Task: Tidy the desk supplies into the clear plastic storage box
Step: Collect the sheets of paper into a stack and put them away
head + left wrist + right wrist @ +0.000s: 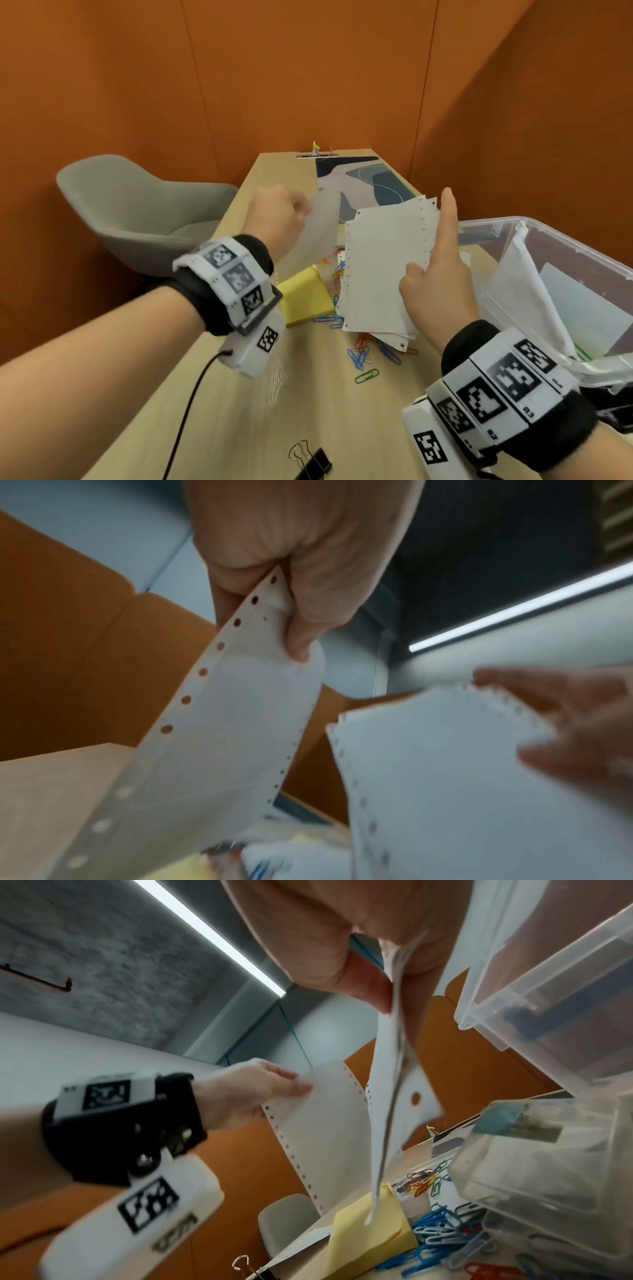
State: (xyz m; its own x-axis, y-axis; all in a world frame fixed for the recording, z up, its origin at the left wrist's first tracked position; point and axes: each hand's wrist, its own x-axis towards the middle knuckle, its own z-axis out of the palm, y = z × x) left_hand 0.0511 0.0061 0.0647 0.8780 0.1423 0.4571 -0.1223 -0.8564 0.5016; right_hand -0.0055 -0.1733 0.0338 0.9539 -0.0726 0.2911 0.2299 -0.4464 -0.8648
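My left hand (279,216) pinches a single white punched sheet (320,229) by its top corner, lifted above the desk; the same sheet (226,723) hangs from its thumb and fingers in the left wrist view. My right hand (435,274) grips a stack of punched paper sheets (380,267), thumb in front and index finger pointing up along the edge. The stack (390,1096) hangs edge-on in the right wrist view. The clear plastic storage box (555,236) stands at the right with papers inside. A yellow sticky-note pad (306,298) and scattered coloured paper clips (359,356) lie below the sheets.
A black binder clip (310,459) lies near the front edge of the wooden desk (308,411). A clipboard with a blue-grey picture (370,181) lies at the far end. A grey chair (137,209) stands to the left. Orange walls close in the desk.
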